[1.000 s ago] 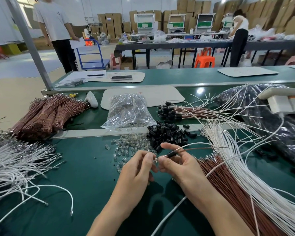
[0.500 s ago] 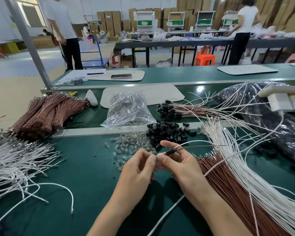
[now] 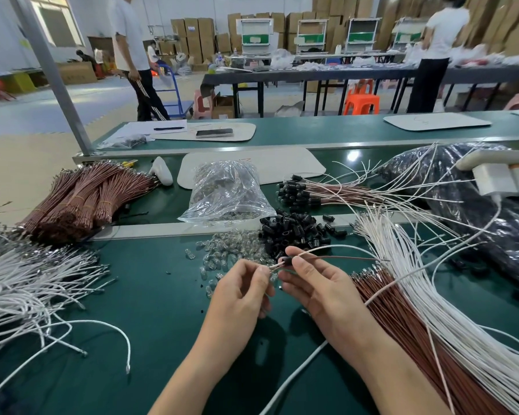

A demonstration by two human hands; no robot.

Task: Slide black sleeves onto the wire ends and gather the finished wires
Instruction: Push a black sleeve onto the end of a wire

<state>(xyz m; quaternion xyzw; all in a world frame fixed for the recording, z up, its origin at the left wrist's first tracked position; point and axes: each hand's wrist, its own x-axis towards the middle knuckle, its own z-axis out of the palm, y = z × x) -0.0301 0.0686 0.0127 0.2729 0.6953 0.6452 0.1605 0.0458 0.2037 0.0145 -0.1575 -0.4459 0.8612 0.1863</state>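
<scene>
Head view: left hand (image 3: 243, 292) pinches the wire ends (image 3: 271, 267). Right hand (image 3: 321, 290) pinches the black sleeve (image 3: 285, 260), which is threaded on a white wire (image 3: 327, 247) and a brown wire (image 3: 342, 258), held just above the green table (image 3: 150, 310). Versus half a second ago, the fingertips no longer touch: a small gap has opened, bare ends show between the hands, and the sleeve looks a bit nearer the ends. Loose sleeve pile (image 3: 294, 232) and clear bulbs (image 3: 231, 253) lie just beyond the hands, unmoved. Finished sleeved wires (image 3: 306, 194) lie farther back. Background person in white shirt (image 3: 129, 34) has stepped right.
</scene>
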